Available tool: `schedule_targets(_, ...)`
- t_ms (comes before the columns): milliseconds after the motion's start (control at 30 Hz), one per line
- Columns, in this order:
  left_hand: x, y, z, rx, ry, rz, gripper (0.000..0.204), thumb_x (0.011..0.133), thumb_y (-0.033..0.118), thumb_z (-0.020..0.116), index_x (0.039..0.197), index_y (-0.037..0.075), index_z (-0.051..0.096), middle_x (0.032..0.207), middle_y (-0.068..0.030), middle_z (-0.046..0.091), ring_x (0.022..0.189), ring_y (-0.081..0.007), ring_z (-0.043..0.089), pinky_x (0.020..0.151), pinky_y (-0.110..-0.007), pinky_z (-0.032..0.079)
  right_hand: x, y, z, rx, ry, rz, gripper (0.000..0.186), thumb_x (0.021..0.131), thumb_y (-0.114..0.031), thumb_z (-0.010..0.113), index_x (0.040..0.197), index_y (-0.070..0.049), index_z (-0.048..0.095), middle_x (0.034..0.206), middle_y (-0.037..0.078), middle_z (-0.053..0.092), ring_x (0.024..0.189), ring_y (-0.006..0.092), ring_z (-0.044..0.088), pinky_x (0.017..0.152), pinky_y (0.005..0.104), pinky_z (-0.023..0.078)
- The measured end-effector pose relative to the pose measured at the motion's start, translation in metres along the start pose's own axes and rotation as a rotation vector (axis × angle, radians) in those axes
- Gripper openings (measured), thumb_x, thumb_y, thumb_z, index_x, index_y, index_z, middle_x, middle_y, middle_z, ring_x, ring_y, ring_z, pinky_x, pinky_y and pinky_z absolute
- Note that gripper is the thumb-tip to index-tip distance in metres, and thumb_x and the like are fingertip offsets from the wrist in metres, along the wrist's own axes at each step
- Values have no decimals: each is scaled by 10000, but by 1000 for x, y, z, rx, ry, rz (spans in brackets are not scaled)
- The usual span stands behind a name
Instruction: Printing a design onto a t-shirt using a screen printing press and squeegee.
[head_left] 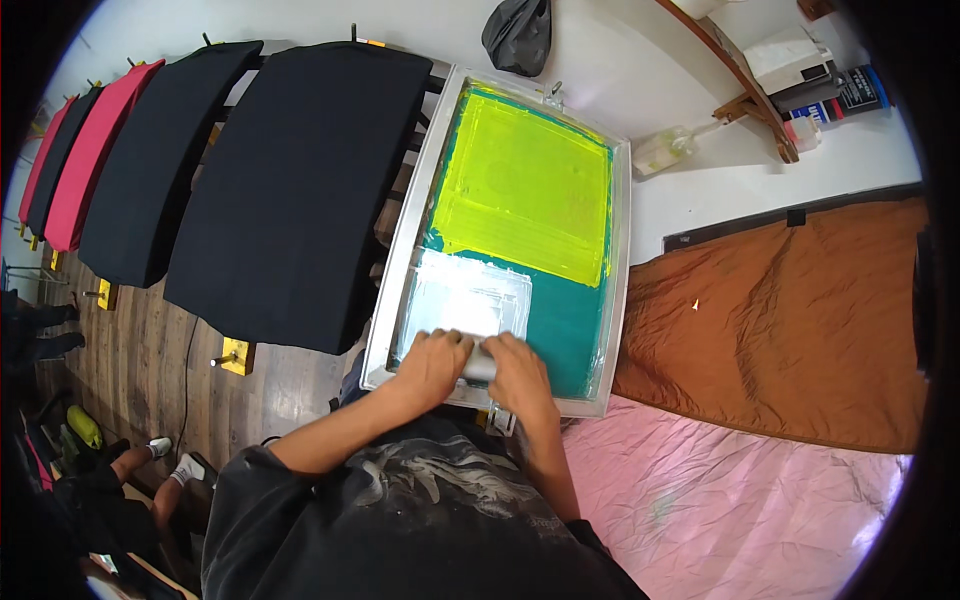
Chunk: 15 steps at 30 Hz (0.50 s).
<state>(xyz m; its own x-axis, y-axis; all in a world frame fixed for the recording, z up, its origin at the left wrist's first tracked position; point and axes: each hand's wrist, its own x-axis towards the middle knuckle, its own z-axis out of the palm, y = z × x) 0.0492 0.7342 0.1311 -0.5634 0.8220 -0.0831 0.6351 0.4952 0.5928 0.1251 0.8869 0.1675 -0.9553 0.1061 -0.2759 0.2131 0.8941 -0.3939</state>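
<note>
Grip: from my remote seat I read the left hand [437,365] and right hand [518,378] as clamped on one pale bar [480,369], fingers curled over its top. A short stretch of bar shows between them; the hands sit close together but apart. Thumbs mostly hidden. The bar lies inside the near end of the metal frame [618,300], left of its middle, at the near edge of a white ink patch [465,295]. I cannot tell whether its underside touches the mesh.

Surface: green mesh [565,335] spans the frame; bright yellow ink [525,190] covers much of its far half.

Room: left of the frame, a wide black board [300,180], then a row of narrower black and red boards [100,155] over a wood-look floor [140,350]. Beyond the frame's far end, a black plastic bag [520,40] hangs at the wall. Right of it, brown cloth [780,330]; nearer, a pink sheet [700,490]. Another person's legs [170,495] show well off to the frame's near left.

Edges: I note the frame's near rim just by my wrists. Green mesh separates the right hand from the right rim; the left rim is near the left hand.
</note>
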Motion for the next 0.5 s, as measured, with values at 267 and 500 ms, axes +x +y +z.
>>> schedule_targets(267,32,-3,-30,21,-76,-18,284,748,23,599,1007,96,691,872,-121,697,821,-315,686,747,-482,517,29,4,-30,3,-79,48,391,678,66,617,1044,-66,653,990,170,648,948,392,621,813,465,508)
schedule_targets(500,30,-11,-5,23,115,42,315,723,-45,554,1004,24,678,932,-177,677,808,-350,657,708,-443,537,28,17,-4,-1,98,-32,364,674,74,609,1015,-49,593,981,143,589,948,372,594,809,457,503)
